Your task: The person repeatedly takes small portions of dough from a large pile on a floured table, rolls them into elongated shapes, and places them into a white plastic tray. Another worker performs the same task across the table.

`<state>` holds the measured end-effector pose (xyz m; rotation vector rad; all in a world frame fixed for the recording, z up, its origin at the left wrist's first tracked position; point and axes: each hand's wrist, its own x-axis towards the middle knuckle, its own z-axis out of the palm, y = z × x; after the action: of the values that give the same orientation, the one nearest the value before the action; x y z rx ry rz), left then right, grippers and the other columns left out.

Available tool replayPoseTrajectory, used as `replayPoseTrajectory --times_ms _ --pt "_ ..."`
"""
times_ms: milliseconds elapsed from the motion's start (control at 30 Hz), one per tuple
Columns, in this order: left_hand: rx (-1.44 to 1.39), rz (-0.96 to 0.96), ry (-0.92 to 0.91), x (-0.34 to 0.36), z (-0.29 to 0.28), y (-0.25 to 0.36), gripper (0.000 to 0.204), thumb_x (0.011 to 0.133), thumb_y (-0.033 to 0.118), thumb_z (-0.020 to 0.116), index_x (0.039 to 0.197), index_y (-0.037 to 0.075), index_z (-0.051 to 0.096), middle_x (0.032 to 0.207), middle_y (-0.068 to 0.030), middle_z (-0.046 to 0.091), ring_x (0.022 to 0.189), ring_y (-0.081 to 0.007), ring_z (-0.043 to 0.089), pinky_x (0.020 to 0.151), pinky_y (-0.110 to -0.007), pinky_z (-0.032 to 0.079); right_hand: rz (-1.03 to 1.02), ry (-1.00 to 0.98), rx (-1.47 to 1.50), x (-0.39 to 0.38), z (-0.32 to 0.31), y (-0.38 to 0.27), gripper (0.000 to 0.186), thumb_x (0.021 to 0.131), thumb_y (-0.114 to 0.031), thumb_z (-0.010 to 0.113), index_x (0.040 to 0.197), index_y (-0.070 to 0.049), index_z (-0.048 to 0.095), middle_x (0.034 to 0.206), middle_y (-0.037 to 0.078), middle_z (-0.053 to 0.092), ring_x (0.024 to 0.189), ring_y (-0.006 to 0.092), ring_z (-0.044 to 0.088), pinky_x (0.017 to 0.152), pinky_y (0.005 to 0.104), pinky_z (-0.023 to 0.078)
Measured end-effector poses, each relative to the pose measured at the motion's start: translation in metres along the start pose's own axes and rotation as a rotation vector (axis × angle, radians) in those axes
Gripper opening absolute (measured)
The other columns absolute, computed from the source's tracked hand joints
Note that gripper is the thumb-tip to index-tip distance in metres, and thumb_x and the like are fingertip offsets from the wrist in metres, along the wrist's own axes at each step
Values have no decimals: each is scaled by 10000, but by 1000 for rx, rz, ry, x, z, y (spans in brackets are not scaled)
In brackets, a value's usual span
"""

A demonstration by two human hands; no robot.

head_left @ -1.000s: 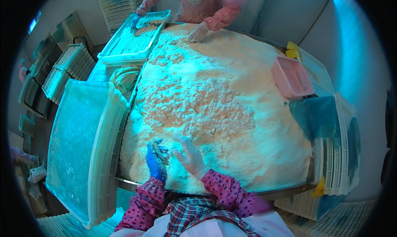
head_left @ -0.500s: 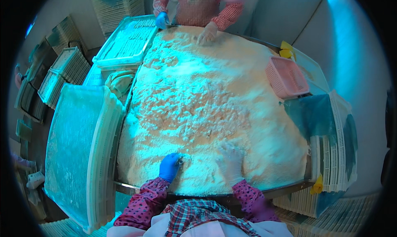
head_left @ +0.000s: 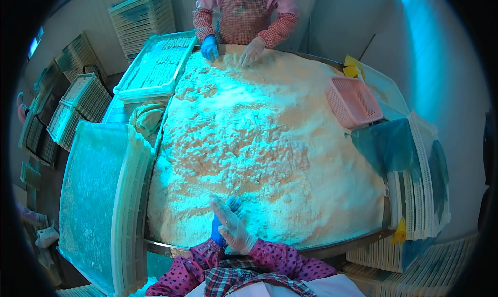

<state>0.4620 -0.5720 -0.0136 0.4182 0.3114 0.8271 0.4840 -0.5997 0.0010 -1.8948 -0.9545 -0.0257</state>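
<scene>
A broad bed of pale flour-like powder [head_left: 332,193] covers the table, with many small lumps [head_left: 233,146] in its middle. Just above its near edge, my left hand [head_left: 218,233], in a blue glove, is partly behind the right one. Its visible fingers look curled; whatever is in them is hidden. My right hand [head_left: 236,233], in a whitish see-through glove, crosses close to the left with fingers stretched and thumb apart. I see nothing held in it. Whether the two hands touch I cannot tell.
Across the table a co-worker's blue-gloved hand [head_left: 209,48] and pale-gloved hand [head_left: 253,51] are at the powder. A tray of small pieces [head_left: 155,61] stands far left, a cloth [head_left: 147,116] below it. Stacked trays [head_left: 98,193] flank the left; a pink basket [head_left: 354,102] sits right.
My right hand has lifted off the powder and swung left, over beside my left hand. The co-worker's hands have shifted, and the whole view has tilted slightly.
</scene>
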Motion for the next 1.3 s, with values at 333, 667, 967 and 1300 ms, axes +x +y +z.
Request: replayPoseTrajectory --times_ms 333,667,967,1300 --pt "4 -644 3 81 -8 125 419 956 377 439 1210 46 478 1054 -89 543 843 -199 532 775 -340 467 253 147 -870 81 -73 135 294 701 -142 667 985 -101 601 894 125 609 890 304 575 766 438 455" --pt "1186 -68 63 245 -26 335 480 932 477 443 1203 86 510 1105 -72 577 955 -170 539 837 -335 426 41 -112 -803 77 -84 140 185 623 -32 635 722 -86 489 729 92 515 714 278 518 640 404 417" --pt "1327 -42 -46 226 -63 324 418 951 316 461 1262 38 496 1262 -101 517 1159 -175 476 995 -329 359 107 99 -370 71 -116 108 132 679 -37 636 795 -69 583 749 76 561 718 234 565 656 325 444" --pt "1780 -174 -923 80 -72 103 565 845 323 619 1316 68 436 1263 -207 477 1130 -367 476 953 -421 393 408 -61 -294 -17 -110 90 458 697 -155 677 1135 -88 559 1014 114 573 985 295 531 880 400 414"
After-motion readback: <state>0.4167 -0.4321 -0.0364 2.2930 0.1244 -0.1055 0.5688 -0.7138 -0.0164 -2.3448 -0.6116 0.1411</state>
